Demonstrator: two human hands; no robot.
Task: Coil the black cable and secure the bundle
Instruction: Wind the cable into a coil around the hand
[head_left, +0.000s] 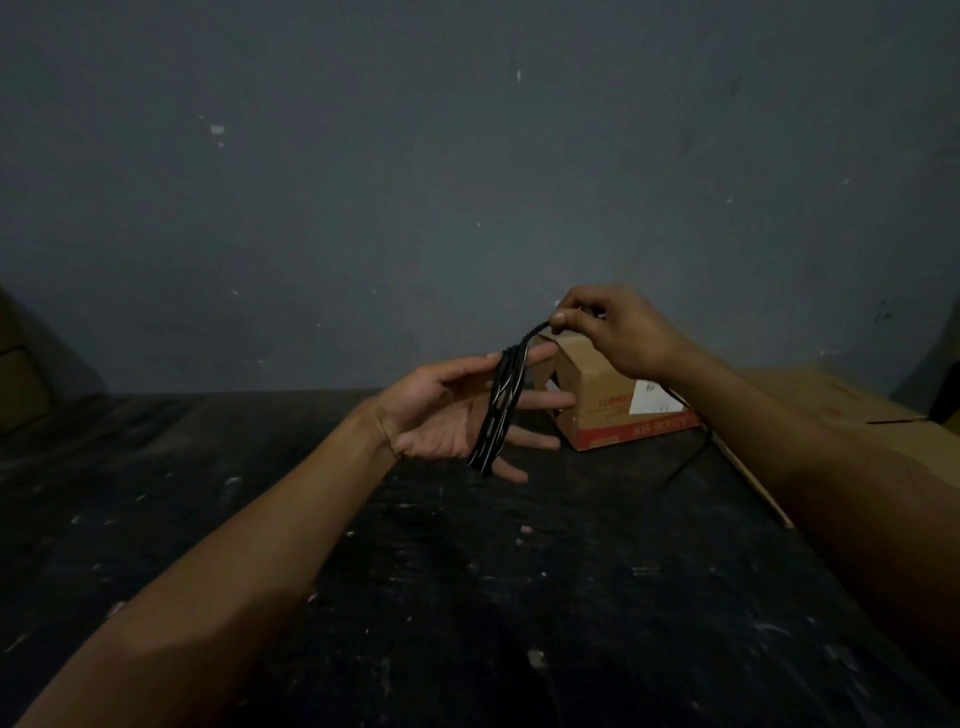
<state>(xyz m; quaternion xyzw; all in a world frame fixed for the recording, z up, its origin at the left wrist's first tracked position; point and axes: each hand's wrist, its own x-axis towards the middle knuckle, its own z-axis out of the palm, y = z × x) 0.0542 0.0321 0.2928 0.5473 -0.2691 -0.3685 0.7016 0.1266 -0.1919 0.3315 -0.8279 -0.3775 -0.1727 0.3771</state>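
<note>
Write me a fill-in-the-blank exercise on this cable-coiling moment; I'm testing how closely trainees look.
1. The black cable is looped around the ____ hand's fingers.
2. The right hand pinches the cable between thumb and ____.
3. Behind the hands, a ____ box sits on the dark table.

Missing words: left; fingers; cardboard

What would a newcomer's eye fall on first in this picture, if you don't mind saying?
First, the black cable looped in several turns around the spread fingers of the left hand at centre frame. Next, the right hand just above and to the right, pinching the cable's free strand. Behind them a cardboard box sits on the dark table.
</note>
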